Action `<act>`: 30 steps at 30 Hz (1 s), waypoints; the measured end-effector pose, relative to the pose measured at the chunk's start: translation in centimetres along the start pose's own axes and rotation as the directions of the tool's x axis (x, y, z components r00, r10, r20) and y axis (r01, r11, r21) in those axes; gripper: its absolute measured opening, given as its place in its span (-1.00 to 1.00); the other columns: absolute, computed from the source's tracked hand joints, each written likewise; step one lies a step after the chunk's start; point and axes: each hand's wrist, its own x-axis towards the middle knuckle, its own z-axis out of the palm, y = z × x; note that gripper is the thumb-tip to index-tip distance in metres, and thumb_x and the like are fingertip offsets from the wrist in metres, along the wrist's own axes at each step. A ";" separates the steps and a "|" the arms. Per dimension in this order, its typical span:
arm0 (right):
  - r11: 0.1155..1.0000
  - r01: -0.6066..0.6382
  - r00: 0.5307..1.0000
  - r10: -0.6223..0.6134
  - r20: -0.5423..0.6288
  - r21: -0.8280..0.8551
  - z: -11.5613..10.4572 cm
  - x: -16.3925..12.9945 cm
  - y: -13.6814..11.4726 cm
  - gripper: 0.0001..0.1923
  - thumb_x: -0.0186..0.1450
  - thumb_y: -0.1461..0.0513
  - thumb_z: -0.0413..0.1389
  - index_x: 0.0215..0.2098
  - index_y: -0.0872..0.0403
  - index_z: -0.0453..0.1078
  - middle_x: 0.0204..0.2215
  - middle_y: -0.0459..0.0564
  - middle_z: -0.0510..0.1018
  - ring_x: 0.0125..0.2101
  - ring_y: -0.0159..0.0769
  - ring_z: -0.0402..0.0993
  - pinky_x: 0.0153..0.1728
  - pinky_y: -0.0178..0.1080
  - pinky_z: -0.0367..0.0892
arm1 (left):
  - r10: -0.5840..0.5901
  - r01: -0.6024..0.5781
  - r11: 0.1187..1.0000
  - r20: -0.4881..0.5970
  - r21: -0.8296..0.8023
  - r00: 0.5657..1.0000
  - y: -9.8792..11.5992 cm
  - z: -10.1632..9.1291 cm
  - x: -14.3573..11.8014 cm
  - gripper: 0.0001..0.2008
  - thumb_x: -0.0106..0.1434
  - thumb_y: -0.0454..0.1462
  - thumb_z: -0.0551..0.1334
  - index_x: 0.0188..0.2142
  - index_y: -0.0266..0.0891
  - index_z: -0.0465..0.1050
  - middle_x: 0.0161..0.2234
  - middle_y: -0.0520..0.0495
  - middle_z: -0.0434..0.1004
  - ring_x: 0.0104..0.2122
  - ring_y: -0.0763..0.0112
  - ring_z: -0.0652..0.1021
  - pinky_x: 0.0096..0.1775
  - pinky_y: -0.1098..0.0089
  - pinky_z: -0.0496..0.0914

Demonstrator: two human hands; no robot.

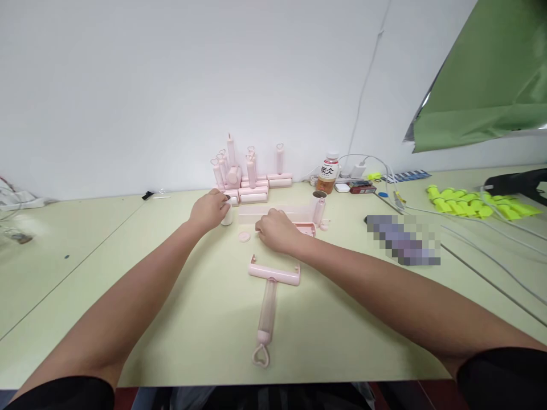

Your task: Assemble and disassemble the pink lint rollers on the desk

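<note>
The left hand (209, 209) grips a white roll (227, 216) standing at the far left. The right hand (277, 230) rests curled beside the clear cover (273, 214), its fingers' grasp unclear. The handle frame (273, 275) lies near, still without a roll, while finished rollers (252, 176) are stacked far back.

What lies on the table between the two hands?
In the head view, a small round pink cap lies on bare table between the left hand and right hand.

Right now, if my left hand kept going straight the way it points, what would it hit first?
Your left hand is already at a small white roll. Straight beyond that, it would likely meet the stack of pink rollers by the wall, though depth is hard to judge.
</note>
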 end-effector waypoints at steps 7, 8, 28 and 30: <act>0.998 0.036 0.995 -0.030 0.092 -0.058 0.8 1.5 -0.2 -0.73 0.31 0.26 0.02 -0.29 0.24 0.55 -0.26 0.30 0.60 -0.09 0.05 0.32 -0.15 -0.07 0.10 | 0.011 -0.012 1.000 -0.052 -0.028 0.999 0.0 0.7 -0.4 -0.73 0.27 -0.19 0.11 -0.13 -0.20 0.51 -0.04 -0.12 0.50 -0.15 0.18 0.54 -0.20 0.25 0.40; 0.998 0.040 0.995 -0.034 0.099 -0.057 0.6 1.2 -0.2 -0.70 0.33 0.25 0.00 -0.30 0.23 0.55 -0.26 0.29 0.60 -0.10 0.05 0.33 -0.16 -0.08 0.10 | 0.005 -0.008 0.999 -0.054 -0.049 0.999 0.0 0.7 -0.6 -0.73 0.27 -0.19 0.11 -0.13 -0.20 0.50 -0.04 -0.12 0.49 -0.16 0.19 0.54 -0.20 0.25 0.40; 0.912 0.173 0.977 -0.208 0.055 0.373 0.5 -10.4 -1.5 -0.74 0.26 0.33 0.02 -0.11 0.13 0.43 -0.22 0.09 0.54 -0.20 -0.14 0.32 -0.13 -0.14 0.17 | 0.401 -0.403 0.914 0.047 0.052 0.915 7.1 5.2 -0.6 -0.46 0.39 -0.01 -0.04 0.22 -0.25 0.24 0.19 -0.26 0.29 0.12 -0.01 0.32 0.10 0.05 0.19; 0.904 0.190 0.969 -0.236 0.075 0.384 0.3 -10.4 -1.3 -0.76 0.25 0.34 0.03 -0.14 0.12 0.43 -0.23 0.09 0.53 -0.20 -0.15 0.33 -0.13 -0.15 0.18 | 0.355 -0.357 0.931 0.044 0.070 0.934 6.9 5.8 -0.4 -0.50 0.40 -0.06 -0.08 0.19 -0.23 0.28 0.14 -0.25 0.35 0.08 0.01 0.35 0.06 0.06 0.20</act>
